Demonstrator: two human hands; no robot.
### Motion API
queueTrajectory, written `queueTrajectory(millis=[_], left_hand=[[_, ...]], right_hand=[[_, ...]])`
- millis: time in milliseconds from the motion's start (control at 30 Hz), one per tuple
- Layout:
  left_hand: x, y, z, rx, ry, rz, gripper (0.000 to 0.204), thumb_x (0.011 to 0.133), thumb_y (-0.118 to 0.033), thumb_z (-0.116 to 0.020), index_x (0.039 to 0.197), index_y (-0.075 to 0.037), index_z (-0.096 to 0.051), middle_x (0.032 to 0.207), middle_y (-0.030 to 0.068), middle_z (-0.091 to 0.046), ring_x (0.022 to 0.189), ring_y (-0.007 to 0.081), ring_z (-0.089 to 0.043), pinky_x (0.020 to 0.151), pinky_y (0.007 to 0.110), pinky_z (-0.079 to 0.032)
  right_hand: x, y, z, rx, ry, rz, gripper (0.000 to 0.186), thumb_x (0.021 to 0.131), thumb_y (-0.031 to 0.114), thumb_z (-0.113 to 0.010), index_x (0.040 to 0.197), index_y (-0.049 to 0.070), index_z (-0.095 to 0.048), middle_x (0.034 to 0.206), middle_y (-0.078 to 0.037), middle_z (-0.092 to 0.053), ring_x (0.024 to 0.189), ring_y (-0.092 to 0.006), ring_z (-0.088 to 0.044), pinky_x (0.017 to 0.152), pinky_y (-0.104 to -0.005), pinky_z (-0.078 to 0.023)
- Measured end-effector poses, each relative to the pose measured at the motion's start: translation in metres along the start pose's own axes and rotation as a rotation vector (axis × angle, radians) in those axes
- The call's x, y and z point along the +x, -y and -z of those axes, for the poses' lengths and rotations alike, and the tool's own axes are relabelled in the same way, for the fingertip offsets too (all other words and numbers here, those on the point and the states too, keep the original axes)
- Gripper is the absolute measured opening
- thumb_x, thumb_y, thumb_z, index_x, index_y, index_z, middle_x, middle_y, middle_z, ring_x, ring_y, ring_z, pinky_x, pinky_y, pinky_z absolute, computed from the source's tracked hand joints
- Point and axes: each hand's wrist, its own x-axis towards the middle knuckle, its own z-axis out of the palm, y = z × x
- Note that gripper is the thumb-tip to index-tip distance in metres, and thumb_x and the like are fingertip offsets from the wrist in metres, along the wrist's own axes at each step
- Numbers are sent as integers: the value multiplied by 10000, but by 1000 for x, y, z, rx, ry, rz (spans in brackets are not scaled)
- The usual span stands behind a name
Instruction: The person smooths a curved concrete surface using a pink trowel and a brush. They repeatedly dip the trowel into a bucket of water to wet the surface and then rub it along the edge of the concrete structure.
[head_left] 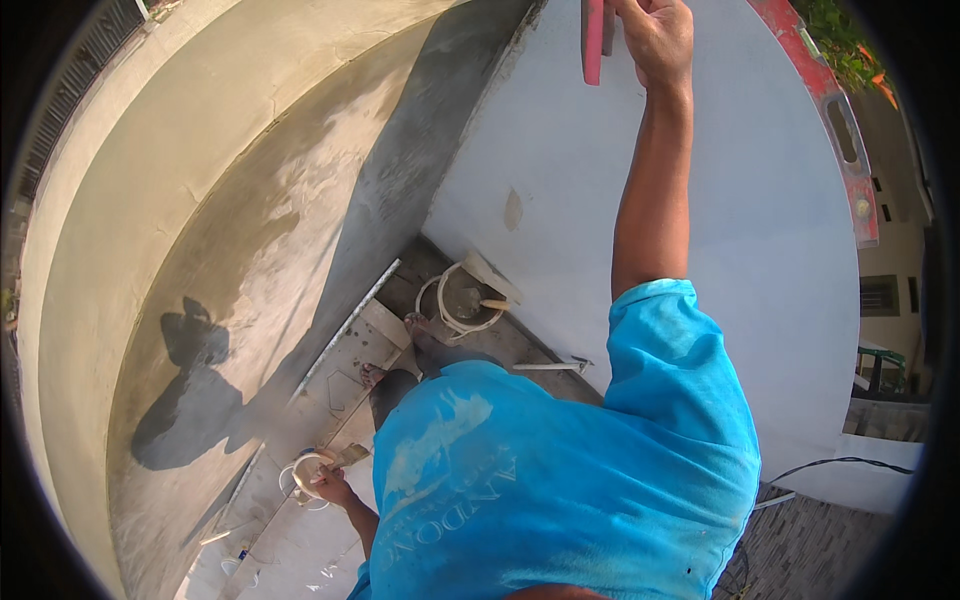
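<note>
My right arm stretches up along the pale grey-white wall (540, 180). At its end, at the top edge of the view, my right hand (660, 40) is closed on a pink-faced plastering float (593, 45), seen edge-on near the wall; part of hand and float is cut off. Low on the left, my left hand (332, 487) has its fingers bent at the rim of a small white pail (300, 468). A flat brownish tool, like a wide brush (350, 455), sticks out by these fingers; the grip is partly hidden.
By my feet stands a mortar bucket (467, 325) with a wooden-handled tool (494, 304) in it. A red spirit level (843, 130) lies along the wall's right edge. Leftward is a damp plastered wall (270, 230) bearing my shadow. A long pale strip (345, 325) runs beside the planks.
</note>
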Motion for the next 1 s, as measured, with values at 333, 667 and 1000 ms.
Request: queueTrajectory(millis=[333, 667, 1000], left_hand=[[4, -1, 18, 179, -25, -65, 573, 990, -472, -618, 810, 63, -720, 687, 148, -704, 627, 248, -697, 587, 397, -539], [-12, -42, 26, 183, -9, -124, 633, 981, -518, -630, 773, 71, -725, 691, 164, -717, 642, 279, -717, 575, 407, -557], [-18, -51, 28, 270, -69, -148, 565, 979, -448, -655, 840, 99, -690, 721, 187, -713, 672, 291, -728, 596, 417, -586]], right_hand=[[-45, -89, -72, -358, -390, 263, 361, 909, 72, -654, 1261, 5, -701, 1121, -138, -697, 989, -264, -671, 870, -363, -535], [-45, -94, -87, -304, -397, 152, 351, 874, 54, -647, 1210, -7, -727, 1077, -144, -683, 973, -266, -670, 856, -371, -538], [-39, -68, -89, -214, -448, 6, 302, 936, 140, -663, 1204, 18, -727, 1005, -128, -699, 876, -249, -669, 792, -362, -537]])
